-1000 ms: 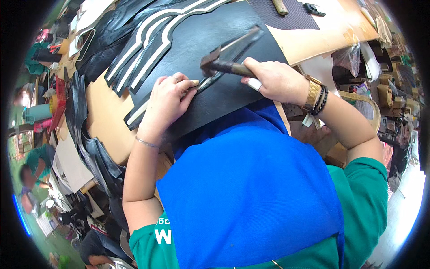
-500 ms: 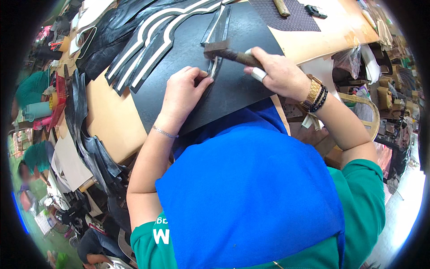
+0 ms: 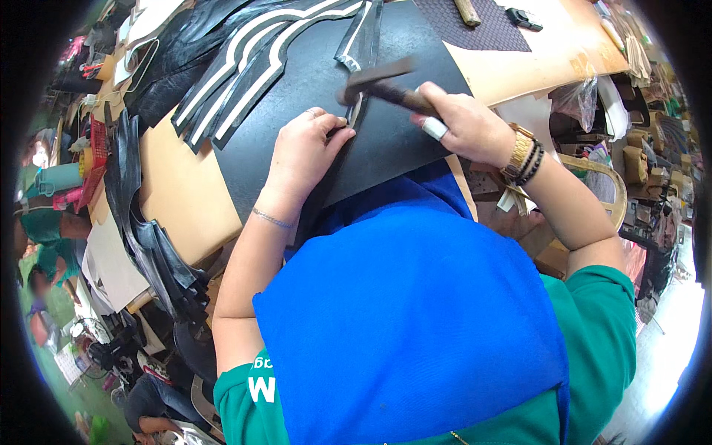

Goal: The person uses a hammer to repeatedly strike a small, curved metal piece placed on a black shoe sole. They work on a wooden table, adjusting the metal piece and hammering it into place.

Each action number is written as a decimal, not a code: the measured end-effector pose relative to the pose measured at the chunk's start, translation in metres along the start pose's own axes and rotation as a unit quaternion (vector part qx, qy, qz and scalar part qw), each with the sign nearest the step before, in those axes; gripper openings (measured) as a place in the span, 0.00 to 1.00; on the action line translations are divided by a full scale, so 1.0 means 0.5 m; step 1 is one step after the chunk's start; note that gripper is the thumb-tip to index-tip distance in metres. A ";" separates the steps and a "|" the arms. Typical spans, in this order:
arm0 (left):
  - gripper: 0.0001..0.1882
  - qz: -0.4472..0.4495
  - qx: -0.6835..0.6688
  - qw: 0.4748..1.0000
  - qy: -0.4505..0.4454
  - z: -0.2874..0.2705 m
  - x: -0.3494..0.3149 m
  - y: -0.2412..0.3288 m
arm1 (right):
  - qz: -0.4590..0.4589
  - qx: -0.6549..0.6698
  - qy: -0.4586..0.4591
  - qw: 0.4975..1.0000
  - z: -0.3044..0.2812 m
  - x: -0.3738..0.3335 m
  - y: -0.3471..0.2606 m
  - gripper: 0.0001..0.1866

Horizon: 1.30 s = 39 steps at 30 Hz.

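Observation:
In my right hand [image 3: 463, 124] is a hammer [image 3: 382, 83], its head a little blurred over a narrow black strip [image 3: 354, 46] with a white band along it. White tape wraps one finger of that hand. My left hand [image 3: 308, 144] pinches the strip's near end between thumb and fingers, just below the hammer head. The strip lies on a black board [image 3: 415, 63] at the table's front. Left of it, several curved black pieces with white bands [image 3: 256, 81] lie partly on the board.
Black leather sheets [image 3: 163, 81] lie at the left, some hanging over the table's edge [image 3: 159, 252]. Far right hold a dark textured mat [image 3: 482, 30], a second handle [image 3: 467, 11] and a small black object [image 3: 524, 18]. A red basket [image 3: 96, 159] and other people are further left.
The hammer head has shifted and turned slightly over the strip. The strip's far part has bent at a fold. My left hand keeps its pinch in nearly the same place.

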<state>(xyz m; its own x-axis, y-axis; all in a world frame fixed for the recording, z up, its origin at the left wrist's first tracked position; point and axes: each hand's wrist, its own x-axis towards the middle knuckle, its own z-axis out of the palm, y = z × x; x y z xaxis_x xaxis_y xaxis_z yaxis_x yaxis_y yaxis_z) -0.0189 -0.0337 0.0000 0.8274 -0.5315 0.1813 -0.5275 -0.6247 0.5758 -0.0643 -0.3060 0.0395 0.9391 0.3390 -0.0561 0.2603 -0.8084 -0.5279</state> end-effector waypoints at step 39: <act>0.07 0.050 0.022 0.996 -0.071 -0.044 -0.020 -0.016 | -0.017 0.049 0.020 0.998 0.010 -0.025 -0.036 0.16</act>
<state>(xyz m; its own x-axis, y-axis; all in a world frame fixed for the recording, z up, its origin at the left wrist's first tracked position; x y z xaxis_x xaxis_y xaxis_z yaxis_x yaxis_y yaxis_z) -0.0188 -0.0108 0.0109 0.7363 -0.6661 0.1190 -0.6164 -0.5877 0.5242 -0.0816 -0.2933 0.0456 0.9389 0.3442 -0.0037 0.2706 -0.7449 -0.6098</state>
